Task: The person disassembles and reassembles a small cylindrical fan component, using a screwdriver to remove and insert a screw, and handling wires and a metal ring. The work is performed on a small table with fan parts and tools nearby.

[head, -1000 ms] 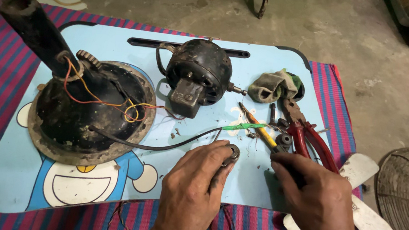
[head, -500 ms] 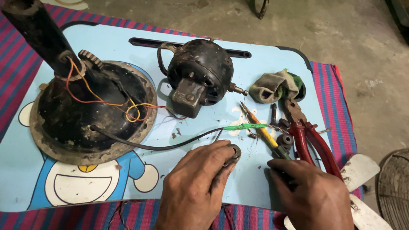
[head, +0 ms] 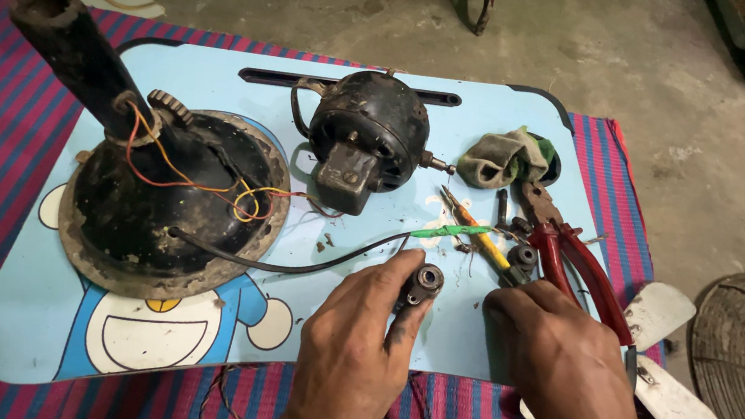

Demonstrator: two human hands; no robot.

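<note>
On blue tray (head: 509, 113): left hand (head: 359, 354) pinches small black knob (head: 424, 285); right hand (head: 571, 370) beside.

Small dark round bushing-like part (head: 424, 285), perhaps bearing, pinched upright above blue board, near screwdriver.

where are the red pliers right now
In the head view, the red pliers lie on the right side of the blue table, just beyond the right hand and below the rag.
</note>
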